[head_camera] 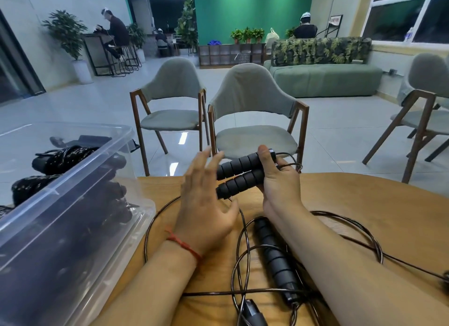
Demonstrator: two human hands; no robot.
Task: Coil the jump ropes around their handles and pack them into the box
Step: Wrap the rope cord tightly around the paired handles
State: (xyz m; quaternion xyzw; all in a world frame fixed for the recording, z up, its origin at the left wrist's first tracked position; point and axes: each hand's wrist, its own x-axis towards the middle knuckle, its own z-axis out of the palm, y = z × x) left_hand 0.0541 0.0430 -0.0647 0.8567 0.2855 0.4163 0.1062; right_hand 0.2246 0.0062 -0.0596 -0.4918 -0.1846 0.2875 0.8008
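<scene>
right hand (279, 182) grips two black handles (239, 172), left hand (206, 204) spread alongside.

**Even light, bowed edges**

The room is being lit evenly; light is being mirrored as bright streaks on the glossy floor (181, 138); the green wall (252, 12) is being washed brightly; faint shadows are being cast on the table (364, 199); the left hand (206, 204) is being smeared by motion blur; the right hand (279, 182) and the handles (239, 166) held in it are being rendered sharper; straight lines are being bowed towards the edges.
</scene>
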